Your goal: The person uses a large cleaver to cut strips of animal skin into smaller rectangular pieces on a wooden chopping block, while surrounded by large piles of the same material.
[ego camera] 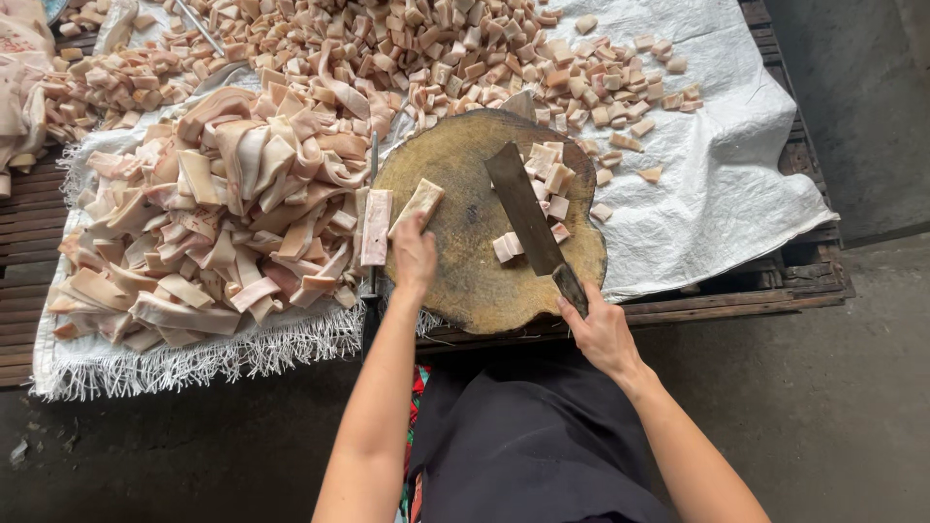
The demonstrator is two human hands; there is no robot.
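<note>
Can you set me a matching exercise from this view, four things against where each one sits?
Things:
1. broad steel cleaver
2. single pale meat strip
3. heap of long pink-white meat strips
4. pile of small cut meat cubes

Places:
A. far side of the white woven sheet
B. pinched in the left hand
C. left of the round wooden chopping block
D. gripped by the right hand, blade across the block

Pairs: 1-D, 2-B, 3-C, 4-A
</note>
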